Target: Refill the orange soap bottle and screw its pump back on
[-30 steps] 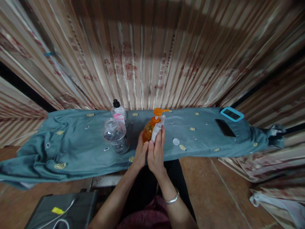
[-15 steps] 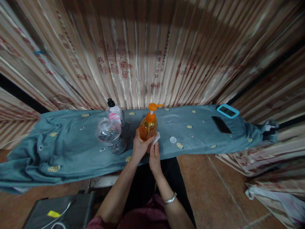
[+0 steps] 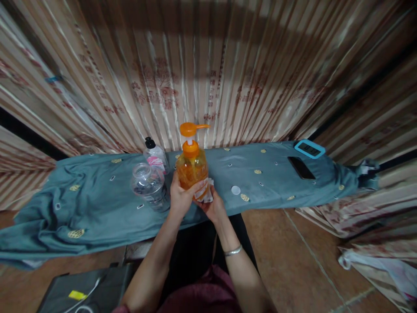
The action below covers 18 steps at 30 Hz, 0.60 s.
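An orange pump bottle (image 3: 191, 167) with an orange dispenser head is lifted off the blue-grey cloth (image 3: 97, 200) that covers the table. My left hand (image 3: 180, 195) is wrapped round the bottle's lower left side. My right hand (image 3: 213, 206) presses a white tissue (image 3: 207, 195) against the bottle's underside, palm up. A silver bracelet sits on my right wrist.
A clear plastic bottle (image 3: 150, 186) and a small bottle with a black cap (image 3: 155, 154) stand to the left. A white cap (image 3: 235, 189) lies to the right. A dark phone (image 3: 301, 168) and a blue-framed device (image 3: 309, 148) lie at the far right. Striped curtains hang behind.
The bottle has been lifted off the cloth and tipped toward me. My right hand with the tissue has moved from the bottle's pump down to its base.
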### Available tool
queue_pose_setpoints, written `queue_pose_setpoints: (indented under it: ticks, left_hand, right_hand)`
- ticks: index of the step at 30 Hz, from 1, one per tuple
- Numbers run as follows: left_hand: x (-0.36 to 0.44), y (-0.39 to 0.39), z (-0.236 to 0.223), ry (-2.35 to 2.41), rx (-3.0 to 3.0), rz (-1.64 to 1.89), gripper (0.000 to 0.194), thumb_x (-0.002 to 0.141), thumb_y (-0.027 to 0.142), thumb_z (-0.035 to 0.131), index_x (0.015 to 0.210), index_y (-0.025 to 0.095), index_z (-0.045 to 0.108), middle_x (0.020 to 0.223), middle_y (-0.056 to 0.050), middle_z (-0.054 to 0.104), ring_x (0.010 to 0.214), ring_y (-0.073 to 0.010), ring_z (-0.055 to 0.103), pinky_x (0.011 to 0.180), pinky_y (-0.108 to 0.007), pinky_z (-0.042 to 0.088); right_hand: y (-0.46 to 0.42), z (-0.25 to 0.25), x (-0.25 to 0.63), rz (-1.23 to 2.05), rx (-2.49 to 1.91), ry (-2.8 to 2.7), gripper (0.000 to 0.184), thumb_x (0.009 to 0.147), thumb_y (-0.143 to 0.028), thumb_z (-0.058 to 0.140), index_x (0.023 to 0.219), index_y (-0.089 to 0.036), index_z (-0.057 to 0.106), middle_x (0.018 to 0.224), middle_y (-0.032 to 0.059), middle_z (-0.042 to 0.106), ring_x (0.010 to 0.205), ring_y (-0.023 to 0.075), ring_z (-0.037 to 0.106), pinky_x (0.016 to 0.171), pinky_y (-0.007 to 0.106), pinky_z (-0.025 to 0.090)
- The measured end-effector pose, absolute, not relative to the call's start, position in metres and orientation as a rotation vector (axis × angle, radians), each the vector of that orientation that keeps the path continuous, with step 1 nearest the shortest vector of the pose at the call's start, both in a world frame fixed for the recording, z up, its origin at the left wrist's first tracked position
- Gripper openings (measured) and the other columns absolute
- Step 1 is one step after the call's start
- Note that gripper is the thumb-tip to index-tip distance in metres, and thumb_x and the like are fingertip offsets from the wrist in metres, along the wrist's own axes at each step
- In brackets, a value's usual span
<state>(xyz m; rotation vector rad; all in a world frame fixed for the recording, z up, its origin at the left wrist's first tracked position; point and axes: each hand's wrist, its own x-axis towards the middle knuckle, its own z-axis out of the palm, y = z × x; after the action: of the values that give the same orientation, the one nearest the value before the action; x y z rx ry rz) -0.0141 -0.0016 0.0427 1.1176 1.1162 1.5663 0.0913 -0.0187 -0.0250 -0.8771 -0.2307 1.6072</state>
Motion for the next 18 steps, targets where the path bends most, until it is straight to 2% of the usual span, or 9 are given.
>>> queue_pose_setpoints:
  ticks: [2, 5, 8, 10, 12, 14, 15, 18]
  left_hand:
    - [-0.017, 0.000, 0.041, 1.151, 1.140, 1.569, 0.071, 0.054, 0.045, 0.095, 0.112, 0.018, 0.064, 0.110, -0.009, 0.077, 0.100, -0.0281, 0.076, 0.097, -0.047, 0.062]
    - [-0.020, 0.003, 0.038, 1.179, 1.178, 1.594, 0.071, 0.055, 0.045, 0.095, 0.113, 0.019, 0.064, 0.110, -0.008, 0.077, 0.101, -0.0276, 0.075, 0.101, -0.048, 0.061]
    - [-0.022, 0.005, 0.036, 1.176, 1.206, 1.614, 0.069, 0.057, 0.045, 0.094, 0.114, 0.021, 0.064, 0.111, -0.008, 0.076, 0.103, -0.0272, 0.075, 0.102, -0.047, 0.060]
    - [-0.023, 0.005, 0.034, 1.198, 1.224, 1.615, 0.068, 0.058, 0.046, 0.093, 0.114, 0.021, 0.064, 0.111, -0.008, 0.076, 0.104, -0.0274, 0.074, 0.102, -0.048, 0.059]
    - [-0.024, 0.004, 0.033, 1.211, 1.232, 1.610, 0.068, 0.058, 0.046, 0.093, 0.114, 0.020, 0.064, 0.111, -0.008, 0.076, 0.104, -0.0276, 0.074, 0.103, -0.048, 0.058]
    - [-0.024, 0.002, 0.033, 1.199, 1.235, 1.599, 0.070, 0.058, 0.047, 0.092, 0.115, 0.019, 0.063, 0.111, -0.008, 0.075, 0.104, -0.0278, 0.074, 0.103, -0.048, 0.058]
    - [-0.023, 0.002, 0.032, 1.188, 1.237, 1.586, 0.071, 0.059, 0.047, 0.092, 0.116, 0.019, 0.063, 0.112, -0.008, 0.075, 0.105, -0.0279, 0.074, 0.103, -0.047, 0.058]
    - [-0.016, 0.003, 0.030, 1.176, 1.263, 1.531, 0.071, 0.060, 0.045, 0.091, 0.119, 0.019, 0.061, 0.114, -0.008, 0.075, 0.106, -0.0284, 0.074, 0.103, -0.047, 0.058]
  right_hand:
    - [-0.024, -0.027, 0.087, 1.665, -0.959, -0.284, 0.033, 0.103, -0.038, 0.038, 0.103, -0.024, 0.069, 0.102, 0.0023, 0.082, 0.097, 0.0230, 0.078, 0.083, 0.044, 0.066]
    - [-0.025, -0.033, 0.083, 1.622, -1.139, -0.438, 0.032, 0.097, -0.045, 0.046, 0.106, -0.022, 0.067, 0.105, 0.0078, 0.081, 0.100, 0.0280, 0.077, 0.088, 0.051, 0.063]
    - [-0.020, -0.038, 0.087, 1.422, -1.339, -0.688, 0.036, 0.088, -0.040, 0.057, 0.115, -0.017, 0.066, 0.120, 0.0140, 0.078, 0.115, 0.0312, 0.072, 0.107, 0.052, 0.053]
    - [-0.020, -0.036, 0.095, 1.270, -1.458, -0.858, 0.055, 0.083, -0.036, 0.061, 0.131, -0.009, 0.061, 0.133, 0.0221, 0.070, 0.128, 0.0368, 0.064, 0.117, 0.056, 0.042]
    - [-0.024, -0.029, 0.105, 1.126, -1.547, -0.979, 0.080, 0.080, -0.034, 0.062, 0.150, 0.001, 0.043, 0.150, 0.0296, 0.055, 0.142, 0.0420, 0.051, 0.122, 0.060, 0.030]
    - [-0.031, -0.019, 0.114, 0.967, -1.605, -1.084, 0.093, 0.078, -0.031, 0.062, 0.157, 0.005, 0.029, 0.164, 0.0303, 0.036, 0.155, 0.0415, 0.032, 0.127, 0.059, 0.018]
    - [-0.035, -0.012, 0.116, 0.892, -1.623, -1.158, 0.096, 0.076, -0.031, 0.063, 0.158, 0.006, 0.029, 0.166, 0.0295, 0.031, 0.158, 0.0409, 0.026, 0.129, 0.057, 0.015]
    - [-0.043, 0.008, 0.117, 0.804, -1.581, -1.448, 0.104, 0.073, -0.041, 0.067, 0.158, 0.003, 0.027, 0.168, 0.0265, 0.031, 0.158, 0.0367, 0.028, 0.129, 0.054, 0.022]
